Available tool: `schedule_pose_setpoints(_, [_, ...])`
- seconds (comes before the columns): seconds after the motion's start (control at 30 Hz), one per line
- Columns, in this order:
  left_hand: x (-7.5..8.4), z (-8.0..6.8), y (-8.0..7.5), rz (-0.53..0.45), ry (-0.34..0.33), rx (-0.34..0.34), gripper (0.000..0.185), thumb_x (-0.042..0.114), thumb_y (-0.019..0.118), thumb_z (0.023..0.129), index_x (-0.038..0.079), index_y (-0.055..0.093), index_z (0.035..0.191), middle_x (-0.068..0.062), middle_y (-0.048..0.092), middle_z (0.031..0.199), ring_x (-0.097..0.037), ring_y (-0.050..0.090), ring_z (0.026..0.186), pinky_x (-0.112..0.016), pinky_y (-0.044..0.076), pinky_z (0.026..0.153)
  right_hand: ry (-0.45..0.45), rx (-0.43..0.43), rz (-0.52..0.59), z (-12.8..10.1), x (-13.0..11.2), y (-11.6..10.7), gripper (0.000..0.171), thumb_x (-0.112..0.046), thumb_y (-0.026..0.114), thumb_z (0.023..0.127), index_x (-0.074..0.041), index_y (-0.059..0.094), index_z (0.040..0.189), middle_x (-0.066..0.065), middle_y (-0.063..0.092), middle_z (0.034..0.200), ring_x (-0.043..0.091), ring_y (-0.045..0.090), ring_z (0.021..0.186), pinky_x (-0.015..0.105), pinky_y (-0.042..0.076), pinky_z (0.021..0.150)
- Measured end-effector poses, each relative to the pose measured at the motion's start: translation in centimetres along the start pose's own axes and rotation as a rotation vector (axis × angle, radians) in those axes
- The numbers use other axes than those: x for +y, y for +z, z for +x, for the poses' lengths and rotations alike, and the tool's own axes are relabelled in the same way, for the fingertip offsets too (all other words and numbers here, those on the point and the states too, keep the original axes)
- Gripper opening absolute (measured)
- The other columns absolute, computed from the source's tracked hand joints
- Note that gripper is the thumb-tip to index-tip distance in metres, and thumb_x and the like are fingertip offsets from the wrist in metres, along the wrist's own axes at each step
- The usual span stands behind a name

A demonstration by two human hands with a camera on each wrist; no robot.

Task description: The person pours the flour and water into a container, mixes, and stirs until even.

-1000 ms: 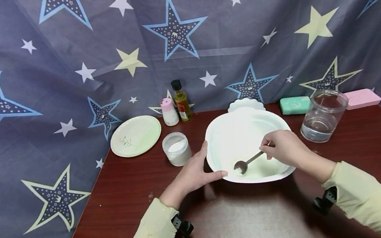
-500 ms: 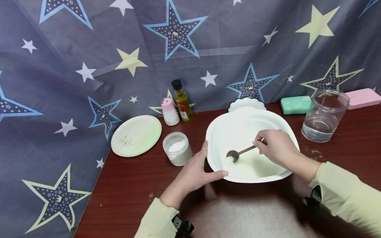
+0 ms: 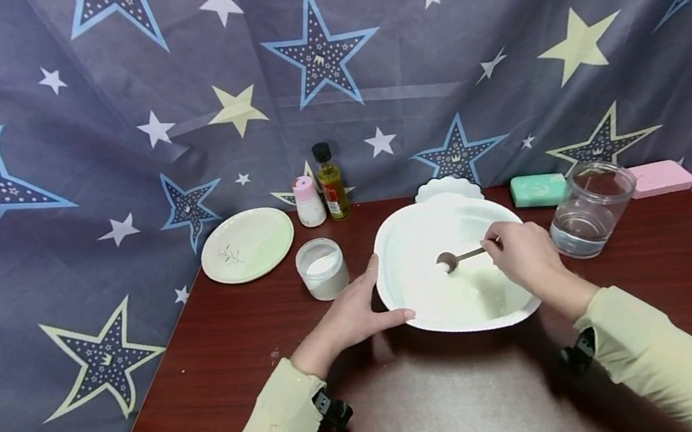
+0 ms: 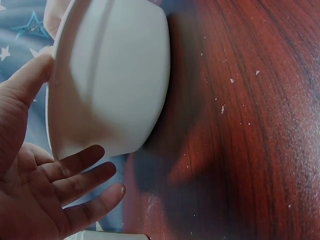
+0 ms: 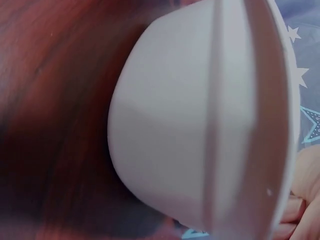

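Note:
A large white bowl (image 3: 400, 298) stands mid-table with pale liquid in its bottom. My left hand (image 3: 351, 313) rests on its left rim, thumb on the front edge, fingers straight along the outer wall; the left wrist view shows that hand (image 4: 45, 175) spread beside the bowl's wall (image 4: 115, 85). My right hand (image 3: 522, 252) pinches the handle of a metal spoon (image 3: 455, 259) whose head lies inside the bowl, toward the middle. The right wrist view shows only the bowl's outer wall (image 5: 200, 120) and a bit of my right hand's fingers (image 5: 300, 200).
On the dark red table (image 3: 417, 408): a small jar of white powder (image 3: 323, 268), a pale green plate (image 3: 246, 245), a pink-capped shaker (image 3: 308, 202), an oil bottle (image 3: 330, 184), a glass jar of water (image 3: 592, 209), green (image 3: 537, 190) and pink (image 3: 661, 177) sponges, a small white dish (image 3: 446, 188).
My right hand carried the spoon round inside the bowl, from the near part to the left, then toward the far middle. The left hand stayed on the rim.

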State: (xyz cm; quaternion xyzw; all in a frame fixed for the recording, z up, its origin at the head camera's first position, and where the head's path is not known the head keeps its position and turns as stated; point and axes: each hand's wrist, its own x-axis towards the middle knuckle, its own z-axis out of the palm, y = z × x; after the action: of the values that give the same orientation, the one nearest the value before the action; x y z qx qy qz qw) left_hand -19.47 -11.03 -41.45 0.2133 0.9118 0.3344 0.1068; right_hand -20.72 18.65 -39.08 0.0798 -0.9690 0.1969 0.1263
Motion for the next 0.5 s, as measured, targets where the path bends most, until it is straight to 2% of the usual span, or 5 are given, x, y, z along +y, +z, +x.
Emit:
schedule_pose_setpoints(0.13, [0.0,0.0,0.0,-0.004,-0.003,-0.001,0.115,0.057,0.076,0.077,0.010,0.008,0.158,-0.009,0.025,0.158,-0.020,0.033,0.140,-0.038,0.033,0.109,-0.022,0.016,-0.030,-0.2,0.3,-0.7,0.008,-0.011,0.067,0.089,-0.006,0.072,0.085,0.010,0.070,0.075,0.037,0.062,0.065,0.048,0.044,0.058])
schedule_pose_setpoints(0.33, [-0.1,0.0,0.0,-0.008,-0.004,-0.003,0.116,0.058,0.075,0.077,0.010,0.008,0.157,-0.009,0.025,0.159,-0.020,0.032,0.140,-0.038,0.033,0.109,-0.061,0.024,-0.056,-0.8,0.8,-1.9,0.005,-0.009,0.069,0.087,-0.007,0.072,0.084,0.010,0.069,0.073,0.036,0.061,0.063,0.050,0.045,0.057])
schedule_pose_setpoints(0.5, [0.0,0.0,-0.1,-0.020,-0.002,-0.005,0.115,0.058,0.075,0.077,0.010,0.009,0.157,-0.009,0.024,0.159,-0.020,0.032,0.140,-0.038,0.033,0.109,-0.070,-0.002,-0.060,-1.4,1.3,-2.9,0.004,-0.009,0.070,0.086,-0.007,0.072,0.083,0.009,0.069,0.074,0.035,0.061,0.062,0.049,0.043,0.054])
